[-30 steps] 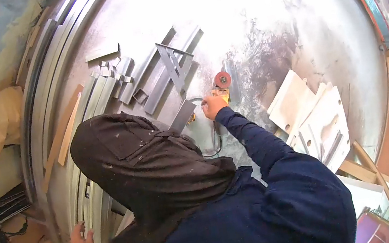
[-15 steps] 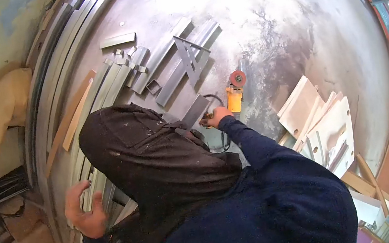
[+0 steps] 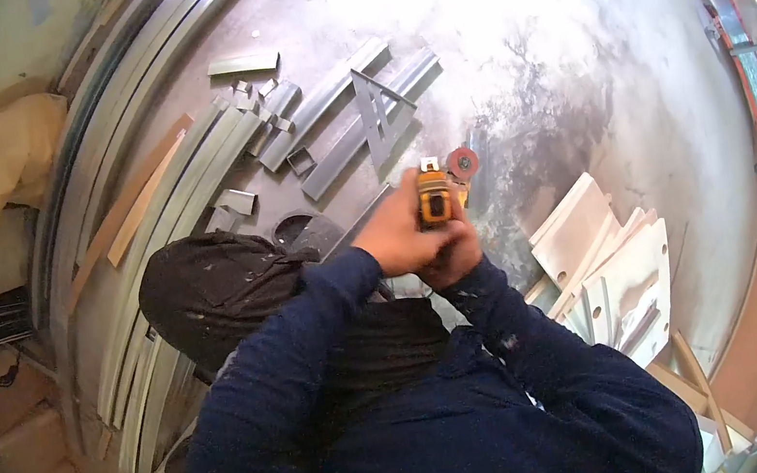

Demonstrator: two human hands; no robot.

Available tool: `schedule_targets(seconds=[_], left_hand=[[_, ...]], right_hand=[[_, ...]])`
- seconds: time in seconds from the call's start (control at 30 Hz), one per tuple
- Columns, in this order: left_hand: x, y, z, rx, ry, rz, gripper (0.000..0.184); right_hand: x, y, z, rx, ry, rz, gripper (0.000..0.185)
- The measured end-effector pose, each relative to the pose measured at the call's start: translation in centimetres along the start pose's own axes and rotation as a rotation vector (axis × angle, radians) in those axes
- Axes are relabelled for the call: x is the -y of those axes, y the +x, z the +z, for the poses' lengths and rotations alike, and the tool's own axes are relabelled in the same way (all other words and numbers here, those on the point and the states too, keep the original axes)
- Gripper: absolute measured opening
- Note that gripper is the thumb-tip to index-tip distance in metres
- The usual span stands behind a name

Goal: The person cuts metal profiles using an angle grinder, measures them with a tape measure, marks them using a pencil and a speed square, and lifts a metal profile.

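Both hands are together at the centre, around a small yellow and black tape measure [image 3: 434,204] with a pale tip at its top. My left hand [image 3: 393,237] grips it from the left side. Below and to the right, my right hand [image 3: 456,257] is wrapped round its lower part. Just behind them on the floor lies an angle grinder with a red disc [image 3: 463,163]; its yellow body is mostly hidden by the hands. A grey metal set square [image 3: 374,120] rests across metal tubes [image 3: 338,161] beyond the hands.
Long metal profiles [image 3: 138,233] and wooden strips [image 3: 130,200] run along the left. Short tube offcuts [image 3: 257,108] lie near their ends. Pale cut plates [image 3: 625,283] are stacked at the right. A dark cloth [image 3: 211,296] hangs at the left of my body.
My left hand has come from the lower left to the centre and closed on the tape measure. My right hand has left the grinder, picked up the tape measure and raised it.
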State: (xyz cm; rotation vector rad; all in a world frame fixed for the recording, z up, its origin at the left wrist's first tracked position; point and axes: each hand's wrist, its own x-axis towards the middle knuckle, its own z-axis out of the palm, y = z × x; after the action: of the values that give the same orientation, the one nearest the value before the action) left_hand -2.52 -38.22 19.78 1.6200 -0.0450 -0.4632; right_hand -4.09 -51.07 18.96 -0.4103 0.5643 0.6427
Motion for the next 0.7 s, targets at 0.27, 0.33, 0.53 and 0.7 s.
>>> schedule_targets(seconds=[0.27,0.33,0.53,0.7], left_hand=[[4.9,-2.0,-5.1,0.147,0.73,-0.329,0.057],[5.0,-2.2,-4.9,0.204,0.7,-0.359,0.059],[4.7,-1.7,-3.5,0.188,0.748,-0.487,0.067],[7.2,-0.6,-2.8,0.144,0.926,-0.611,0.091]], right_hand=[[0.2,4.6,-6.6,0.021,-0.812,-0.051,0.036],[-1.6,5.7,-6.7,0.164,-1.269,-0.395,0.028],[-0.5,6.9,-7.9,0.036,-1.085,0.044,0.026],[2.0,10.6,-12.8,-0.14,-1.628,-0.172,0.044]])
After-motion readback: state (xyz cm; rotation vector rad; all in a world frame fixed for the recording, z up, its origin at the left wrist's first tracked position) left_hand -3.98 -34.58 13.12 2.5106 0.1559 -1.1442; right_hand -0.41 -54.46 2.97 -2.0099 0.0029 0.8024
